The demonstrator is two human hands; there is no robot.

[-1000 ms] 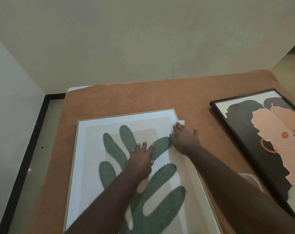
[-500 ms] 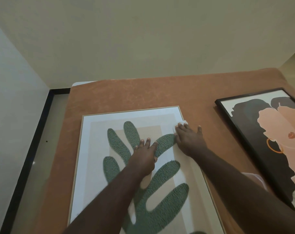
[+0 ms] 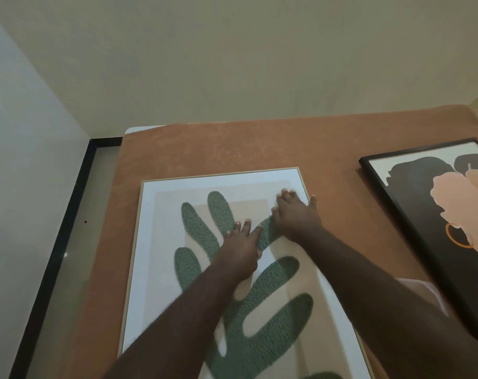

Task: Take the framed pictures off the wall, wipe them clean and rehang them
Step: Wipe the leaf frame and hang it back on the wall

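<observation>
2 framed pictures lie flat on the rust-brown covered surface (image 3: 259, 143); both my hands are on the light-framed one.

My left hand (image 3: 242, 251) rests flat, fingers straight, on the glass of the green leaf picture (image 3: 161, 258), near its middle. My right hand (image 3: 295, 214) presses palm-down near its top right corner, thumb at the frame edge; I cannot tell what, if anything, is under the fingers. The black-framed portrait (image 3: 412, 214) lies well apart, to the right.
</observation>
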